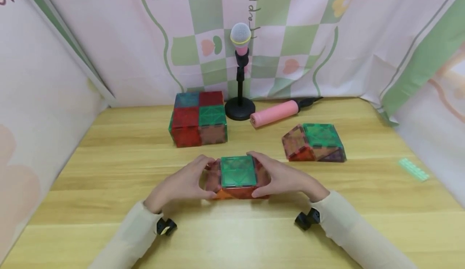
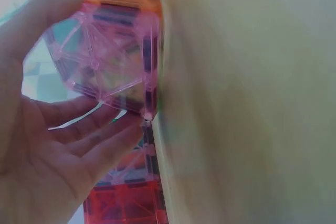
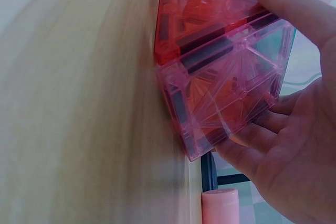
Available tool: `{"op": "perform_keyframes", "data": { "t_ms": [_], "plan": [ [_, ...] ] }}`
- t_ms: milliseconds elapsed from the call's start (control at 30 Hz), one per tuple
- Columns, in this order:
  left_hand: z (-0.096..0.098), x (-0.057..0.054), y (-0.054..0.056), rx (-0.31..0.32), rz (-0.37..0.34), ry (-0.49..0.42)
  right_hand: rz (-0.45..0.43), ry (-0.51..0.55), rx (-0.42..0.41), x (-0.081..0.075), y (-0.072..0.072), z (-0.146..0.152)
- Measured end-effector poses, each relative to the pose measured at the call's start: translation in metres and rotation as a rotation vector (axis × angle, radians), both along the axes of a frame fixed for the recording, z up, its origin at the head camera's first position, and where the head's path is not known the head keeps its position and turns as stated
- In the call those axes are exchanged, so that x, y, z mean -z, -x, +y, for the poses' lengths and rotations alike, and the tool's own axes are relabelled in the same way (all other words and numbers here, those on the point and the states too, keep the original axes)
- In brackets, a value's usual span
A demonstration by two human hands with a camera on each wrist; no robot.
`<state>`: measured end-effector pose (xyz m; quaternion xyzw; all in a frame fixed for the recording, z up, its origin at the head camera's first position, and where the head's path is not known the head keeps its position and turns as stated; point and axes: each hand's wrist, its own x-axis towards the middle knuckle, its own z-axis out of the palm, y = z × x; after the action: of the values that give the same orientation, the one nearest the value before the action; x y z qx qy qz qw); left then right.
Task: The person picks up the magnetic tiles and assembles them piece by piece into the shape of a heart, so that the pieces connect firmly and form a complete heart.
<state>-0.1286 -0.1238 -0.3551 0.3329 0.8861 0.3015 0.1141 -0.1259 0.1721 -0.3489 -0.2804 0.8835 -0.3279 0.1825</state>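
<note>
A low block of translucent magnetic tiles (image 1: 238,171) sits on the table between my hands. Its top is green, its front red and orange, and its ends slope. My left hand (image 1: 185,181) grips the left end, thumb at the front edge and fingers at the back. At the other end, my right hand (image 1: 287,179) holds it the same way. A pink sloping tile (image 2: 105,59) shows in the left wrist view between thumb and fingers. The right wrist view shows another pink tile (image 3: 226,85) beside the right fingers, its lower edge at the tabletop.
A larger tile box (image 1: 199,119) stands behind and left. To the right is a second slope-sided tile block (image 1: 319,141). A toy microphone on a black stand (image 1: 240,108) and a pink cylinder (image 1: 275,113) lie near the curtain. A pale green strip (image 1: 413,169) is far right.
</note>
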Motion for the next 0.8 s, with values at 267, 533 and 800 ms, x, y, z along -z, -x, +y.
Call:
{"op": "perform_keyframes", "data": {
  "t_ms": [267,533,800],
  "plan": [
    [0.002,0.003,0.002,0.024,-0.036,-0.011,0.007,0.002,0.0,0.002,0.001,0.001],
    [0.02,-0.006,0.01,0.05,-0.003,-0.004,0.018,0.032,0.044,0.001,-0.011,0.0],
    [0.026,-0.009,0.011,0.042,0.028,0.045,0.193,0.15,0.293,-0.003,-0.051,-0.001]
  ]
}}
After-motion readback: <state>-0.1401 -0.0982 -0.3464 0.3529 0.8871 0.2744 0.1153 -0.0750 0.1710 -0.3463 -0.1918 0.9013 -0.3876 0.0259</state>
